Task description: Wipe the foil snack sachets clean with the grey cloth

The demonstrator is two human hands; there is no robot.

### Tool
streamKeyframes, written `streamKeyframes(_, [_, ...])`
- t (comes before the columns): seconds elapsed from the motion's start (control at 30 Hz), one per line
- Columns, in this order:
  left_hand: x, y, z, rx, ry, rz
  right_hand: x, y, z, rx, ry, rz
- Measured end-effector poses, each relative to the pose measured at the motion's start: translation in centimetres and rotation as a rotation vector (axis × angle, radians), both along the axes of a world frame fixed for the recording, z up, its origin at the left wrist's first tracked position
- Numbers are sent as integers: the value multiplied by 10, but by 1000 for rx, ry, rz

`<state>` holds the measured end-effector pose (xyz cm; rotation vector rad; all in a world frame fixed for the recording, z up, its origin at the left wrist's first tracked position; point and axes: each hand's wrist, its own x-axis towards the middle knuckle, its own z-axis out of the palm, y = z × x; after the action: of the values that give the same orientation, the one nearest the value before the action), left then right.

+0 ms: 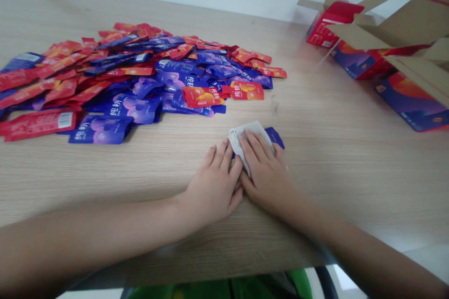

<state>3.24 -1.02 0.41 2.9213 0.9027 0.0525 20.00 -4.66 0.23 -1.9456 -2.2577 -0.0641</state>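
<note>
Box [409, 98]: "40"; red pouch [247, 91], apparently "纯耕".

"How many boxes [354, 61] can you see?"

"3. And 1 left hand [212, 189], 1 right hand [268, 178], 1 cloth [249, 131], 1 blue packet [274, 137] under it."

"And the heap [140, 86]?"

"Too many packets [100, 130] to count!"

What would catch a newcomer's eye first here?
Probably the big heap of red and blue packets at the left. Then, near the middle, the right hand lies on a pale cloth over a blue packet, with the left hand beside it. Open cartons stand at the upper right.
</note>
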Motion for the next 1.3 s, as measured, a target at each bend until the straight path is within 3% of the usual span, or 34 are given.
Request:
streamKeyframes(0.07, [0,0,0,-4,1,2,3,1,1,-10,5,1])
streamKeyframes(0.27, [1,0,3,-29,33,13,30,7,-3,41,-2,-244])
streamKeyframes(0.47, [-1,0,2,-15,3,3,5,0,1,-3,13,49])
streamKeyframes(0.7, [0,0,3,-25,21,8,28,9,-2,62,16,-216])
streamKeyframes(0.9, [-1,0,1,-17,-3,11,4,3,0,-2,41,36])
streamKeyframes(1.1, [0,0,1,-23,12,8,21,9,-2,74,59,-179])
streamKeyframes(1.3, [0,0,2,-34,2,14,7,5,0,-4,47,50])
